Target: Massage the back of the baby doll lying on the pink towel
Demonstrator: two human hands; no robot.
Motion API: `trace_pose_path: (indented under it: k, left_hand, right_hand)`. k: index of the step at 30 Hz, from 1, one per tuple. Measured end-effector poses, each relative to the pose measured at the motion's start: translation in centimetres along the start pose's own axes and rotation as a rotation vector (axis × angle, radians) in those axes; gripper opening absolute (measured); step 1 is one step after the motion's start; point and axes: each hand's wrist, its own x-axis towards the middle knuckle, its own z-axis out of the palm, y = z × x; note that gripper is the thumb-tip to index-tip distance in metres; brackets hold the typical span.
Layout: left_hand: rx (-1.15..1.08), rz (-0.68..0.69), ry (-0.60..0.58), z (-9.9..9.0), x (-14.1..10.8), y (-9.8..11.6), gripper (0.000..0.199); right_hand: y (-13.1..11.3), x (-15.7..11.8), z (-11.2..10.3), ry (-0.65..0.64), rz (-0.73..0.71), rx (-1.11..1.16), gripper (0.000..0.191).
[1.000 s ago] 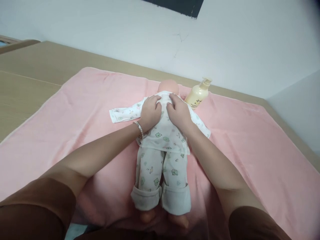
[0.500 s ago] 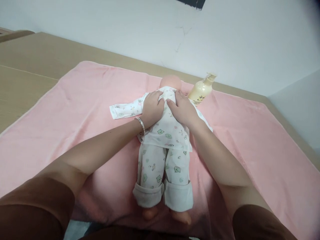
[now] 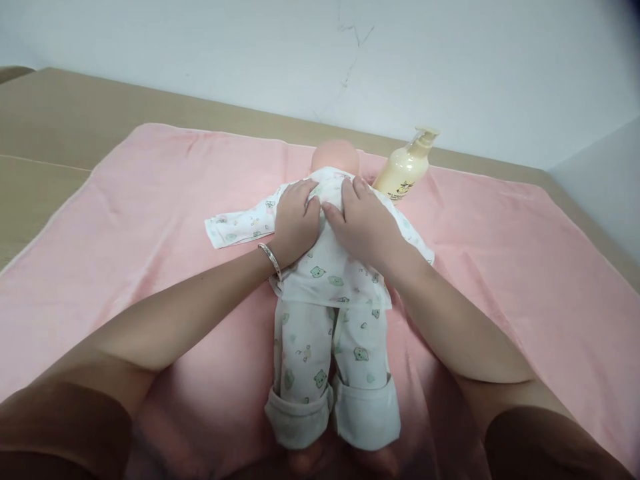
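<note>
A baby doll (image 3: 336, 156) lies stretched out with its bald head away from me and no face showing. It wears a white long-sleeved top (image 3: 333, 270) printed with small green animals, and matching trousers (image 3: 307, 353) with turned-up cuffs. On the left of its upper body my left hand (image 3: 296, 223), a silver bangle at the wrist, rests flat with the fingers toward the shoulder. My right hand (image 3: 367, 223) lies on the opposite side, fingers extended and thumb pointing toward my left thumb. Both palms touch the top. The doll's feet are dim at the lower edge.
Under the doll a pink blanket (image 3: 160, 200) covers much of the wooden table (image 3: 115, 100). A pale yellow pump bottle (image 3: 403, 167) stands beyond my right hand, near the doll's head. Behind the table rises a white wall (image 3: 250, 53).
My view has shifted slightly, so the doll and bottle look a little larger. Both hands stay on the doll's upper body, with little visible movement across the top.
</note>
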Motion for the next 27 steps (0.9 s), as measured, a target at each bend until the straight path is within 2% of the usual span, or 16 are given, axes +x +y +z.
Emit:
trace_pose_path:
  k: [2,5,8,10,12,15,18,20,22,24,27]
  left_hand:
    - [-0.001,0.011,0.002,0.1,0.1,-0.1,0.04]
    - [-0.012,0.021,0.015,0.1,0.2,-0.2,0.038]
    - [-0.021,0.013,0.012,0.0,0.2,-0.3,0.038]
    - [-0.021,0.012,0.003,0.0,0.2,-0.3,0.038]
    - [-0.023,0.019,0.002,-0.1,0.0,-0.4,0.038]
    - [-0.038,0.039,0.008,-0.2,-0.3,-0.6,0.04]
    - [-0.046,0.053,0.012,-0.2,-0.3,-0.7,0.042]
    - [-0.035,0.059,0.01,-0.2,-0.3,-0.9,0.042]
    - [-0.02,0.069,0.008,-0.1,-0.2,-1.0,0.042]
    - [-0.008,0.084,0.006,-0.1,-0.2,-1.1,0.041]
    - [0.023,0.103,0.005,-0.2,-0.2,-1.1,0.04]
  right_hand:
    - [-0.7,-1.3,0.2,0.037,-0.017,-0.056,0.067]
    - [-1.9,-2.9,0.5,0.088,-0.173,-0.105,0.058]
    - [-1.4,-2.1,0.2,0.016,-0.258,-0.062,0.056]
    - [-0.3,-0.7,-0.2,-0.048,-0.211,-0.013,0.057]
    - [0.7,0.3,-0.3,-0.061,-0.081,0.02,0.061]
    - [1.0,0.0,0.1,0.035,0.042,0.005,0.068]
    - [0.0,-1.5,0.6,0.111,-0.094,-0.056,0.06]
    - [-0.4,-1.8,0.5,0.069,-0.237,-0.064,0.054]
    - [-0.3,-1.3,0.2,0.01,-0.319,-0.03,0.054]
    - [0.3,-0.2,-0.1,-0.026,-0.289,0.022,0.053]
    - [1.6,1.0,-0.3,-0.033,-0.076,0.087,0.065]
